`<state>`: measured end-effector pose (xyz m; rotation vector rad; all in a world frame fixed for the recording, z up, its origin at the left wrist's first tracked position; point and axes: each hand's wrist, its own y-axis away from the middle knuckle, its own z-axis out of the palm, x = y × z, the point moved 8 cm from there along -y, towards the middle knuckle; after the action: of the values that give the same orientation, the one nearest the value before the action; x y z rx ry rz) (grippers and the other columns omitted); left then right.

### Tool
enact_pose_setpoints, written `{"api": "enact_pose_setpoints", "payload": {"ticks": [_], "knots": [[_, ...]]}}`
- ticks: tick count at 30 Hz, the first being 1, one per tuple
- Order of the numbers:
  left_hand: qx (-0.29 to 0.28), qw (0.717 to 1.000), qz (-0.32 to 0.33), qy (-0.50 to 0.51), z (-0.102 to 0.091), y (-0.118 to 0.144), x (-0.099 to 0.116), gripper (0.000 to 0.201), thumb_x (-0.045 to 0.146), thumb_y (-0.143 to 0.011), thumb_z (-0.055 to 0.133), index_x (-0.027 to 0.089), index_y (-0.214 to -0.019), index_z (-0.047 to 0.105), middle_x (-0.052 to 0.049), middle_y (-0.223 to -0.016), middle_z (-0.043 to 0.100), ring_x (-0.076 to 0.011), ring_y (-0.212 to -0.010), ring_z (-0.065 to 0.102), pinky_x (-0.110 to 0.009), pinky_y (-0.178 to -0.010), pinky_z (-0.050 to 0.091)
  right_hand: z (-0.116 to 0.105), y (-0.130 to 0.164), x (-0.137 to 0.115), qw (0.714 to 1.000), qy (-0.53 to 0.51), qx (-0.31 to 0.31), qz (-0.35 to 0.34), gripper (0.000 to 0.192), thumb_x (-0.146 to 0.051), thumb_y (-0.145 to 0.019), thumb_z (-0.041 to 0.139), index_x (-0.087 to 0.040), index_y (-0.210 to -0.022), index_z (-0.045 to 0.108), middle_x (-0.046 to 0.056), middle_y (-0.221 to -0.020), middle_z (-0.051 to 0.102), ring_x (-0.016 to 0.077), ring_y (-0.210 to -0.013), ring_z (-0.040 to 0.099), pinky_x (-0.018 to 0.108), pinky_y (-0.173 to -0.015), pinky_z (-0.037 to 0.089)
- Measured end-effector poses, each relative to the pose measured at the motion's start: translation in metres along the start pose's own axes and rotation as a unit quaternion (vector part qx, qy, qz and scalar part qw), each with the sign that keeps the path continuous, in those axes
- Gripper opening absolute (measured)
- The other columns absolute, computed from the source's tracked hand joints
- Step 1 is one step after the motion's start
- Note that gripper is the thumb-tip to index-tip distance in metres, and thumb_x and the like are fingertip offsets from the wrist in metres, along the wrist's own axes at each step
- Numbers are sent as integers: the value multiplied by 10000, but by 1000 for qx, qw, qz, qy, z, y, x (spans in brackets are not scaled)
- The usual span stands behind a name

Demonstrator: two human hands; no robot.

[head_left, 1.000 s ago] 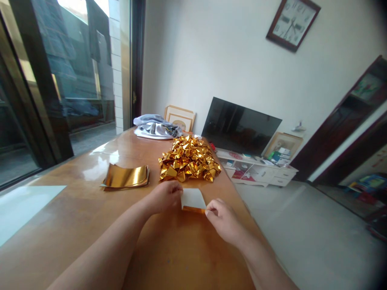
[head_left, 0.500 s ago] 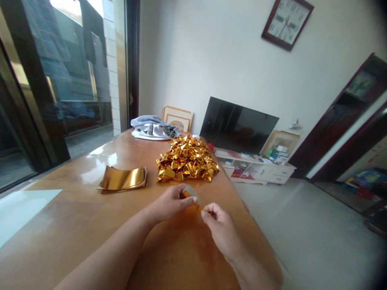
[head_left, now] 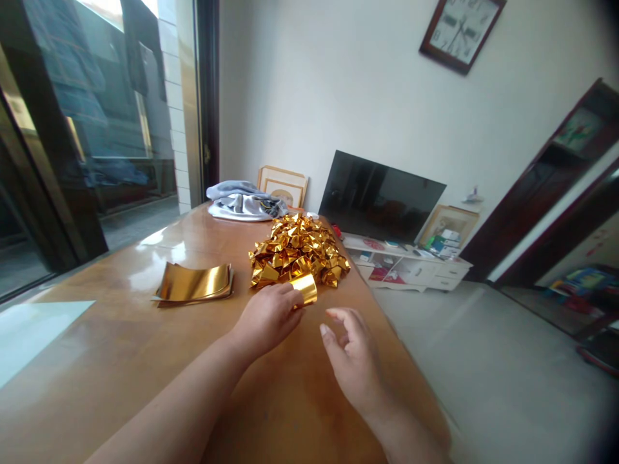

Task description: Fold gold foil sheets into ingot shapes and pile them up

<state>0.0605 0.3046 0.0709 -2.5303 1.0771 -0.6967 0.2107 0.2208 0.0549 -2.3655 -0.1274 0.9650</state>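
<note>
Head view: left hand (head_left: pixel 265 317) pinching a curled gold foil (head_left: pixel 304 287) just before the foil pile (head_left: pixel 297 251), long axis left-right. Right hand (head_left: pixel 352 353) just beside, fingers loosely spread, holding nothing, above the table (head_left: pixel 120 341).

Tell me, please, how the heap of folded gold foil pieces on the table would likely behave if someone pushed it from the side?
The heap of folded gold pieces looks loosely piled, so it would probably spread and shed pieces rather than slide as one. The pieces seem thin, crinkled foil, likely very light and easily crushed. On the glossy wooden table they may skid readily.
</note>
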Motion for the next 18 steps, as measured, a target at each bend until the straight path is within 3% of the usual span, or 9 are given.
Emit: {"api": "enact_pose_setpoints", "payload": {"ticks": [4, 9, 14, 18], "knots": [[-39, 997, 48, -47, 12, -1, 12, 165, 294, -942, 523, 211, -922, 665, -74, -929, 651, -219, -867, 592, -327, -758, 406, 6, -9, -17, 993, 94, -39, -60, 379, -264, -935, 526, -239, -1313, 545, 112, -1277, 579, 266, -1195, 506, 411, -1021, 416], [-75, 994, 80, -27, 23, -1, 23, 158, 313, -929, 561, 200, -860, 649, -64, -923, 654, -213, -852, 589, -315, -740, 394, 21, -16, -8, 977, 169, -120, -58, 154, -209, -938, 518, -225, -972, 667, 66, -955, 664, 243, -951, 554, 349, -850, 412], [-101, 994, 26, 30, 33, 3, 10, 109, 284, -815, 670, 207, -882, 633, -45, -921, 657, -200, -814, 596, -277, -665, 391, 18, -18, 15, 977, 168, -120, -55, 161, -190, -933, 525, -234, -925, 680, 50, -904, 655, 224, -913, 548, 312, -796, 389], [-117, 991, -10, 56, 44, 7, -4, 63, 203, -812, 587, 210, -853, 634, -27, -842, 661, -171, -732, 590, -255, -609, 366, 17, -14, 38, 982, 139, -121, -37, 125, -197, -910, 569, -247, -902, 682, 35, -885, 649, 215, -891, 554, 304, -773, 398]]}}
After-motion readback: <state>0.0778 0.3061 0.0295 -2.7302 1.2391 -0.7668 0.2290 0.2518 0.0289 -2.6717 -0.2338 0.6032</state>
